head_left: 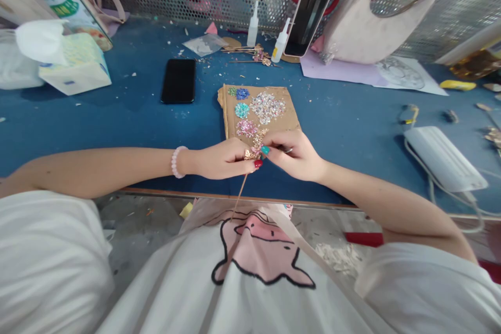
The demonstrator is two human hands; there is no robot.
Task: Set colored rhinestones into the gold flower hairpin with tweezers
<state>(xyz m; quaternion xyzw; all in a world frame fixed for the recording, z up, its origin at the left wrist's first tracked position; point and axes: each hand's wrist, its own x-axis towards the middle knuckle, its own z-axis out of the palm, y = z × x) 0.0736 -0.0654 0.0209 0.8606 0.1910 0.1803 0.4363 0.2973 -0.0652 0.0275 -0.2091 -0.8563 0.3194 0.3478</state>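
Observation:
A gold hairpin (241, 191) with a filigree flower head (257, 142) is pinched in my left hand (225, 159), its long stick pointing down past the table edge. The ornament has pinkish bits on it. My right hand (295, 155) is closed, its thumb and fingertips meeting right at the ornament; whatever is between them is too small to make out. Just beyond both hands lies a cardboard board (287, 120) bearing small heaps of rhinestones: clear (267, 107), pink (246, 127), turquoise (241, 110), blue (242, 94) and green (232, 91).
A black phone (178, 81) lies left of the board. Behind it are two glue bottles (252, 26), more hairpins (258, 55) and a phone propped upright (308, 20). A tissue pack (78, 65) stands left; a white power bank (445, 158) with cables lies right.

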